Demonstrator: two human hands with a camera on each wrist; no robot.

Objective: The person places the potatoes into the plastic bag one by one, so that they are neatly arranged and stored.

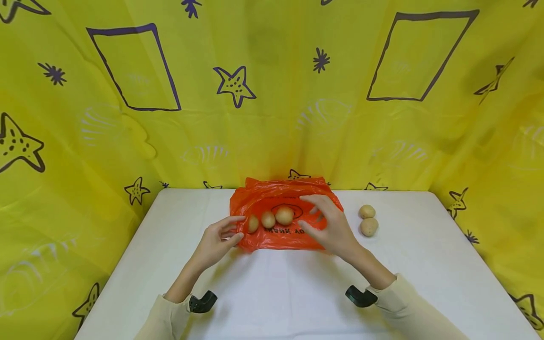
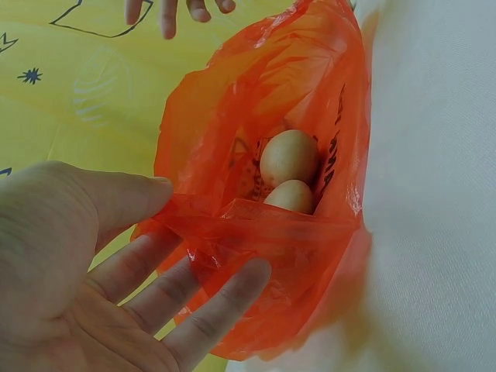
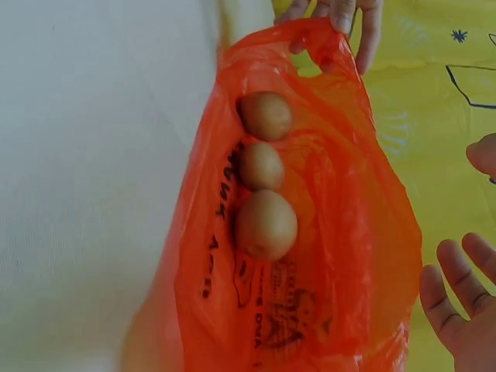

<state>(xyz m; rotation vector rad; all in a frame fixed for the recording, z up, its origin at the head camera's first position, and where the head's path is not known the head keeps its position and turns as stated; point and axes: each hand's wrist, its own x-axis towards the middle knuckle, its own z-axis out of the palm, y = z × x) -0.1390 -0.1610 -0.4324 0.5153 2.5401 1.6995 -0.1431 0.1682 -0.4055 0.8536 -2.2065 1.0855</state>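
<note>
A red bag [image 1: 272,242] lies on the white table [image 1: 289,293], near the back edge. Its mouth is wide open. Three potatoes are inside it in a row: one on the left [image 1: 252,224], one in the middle [image 1: 268,219] and a big one on the right [image 1: 284,216]. They sit close beside each other.

The left hand [image 1: 214,241] pinches the left edge of the bag. The thumb is on one side of the thin plastic and the fingers are on the other. The right hand [image 1: 333,226] is over the right part of the bag, with its thumb and fingers spread apart and nothing between them.

Two more potatoes sit on the table, to the right of the bag. The back one [image 1: 367,211] touches the front one [image 1: 369,227].

Behind the table hangs a yellow curtain [image 1: 272,141] with dark stars and boxes drawn on it. Both arms have cream sleeves [image 1: 412,307], and a small black thing [image 1: 203,302] is on each wrist.
</note>
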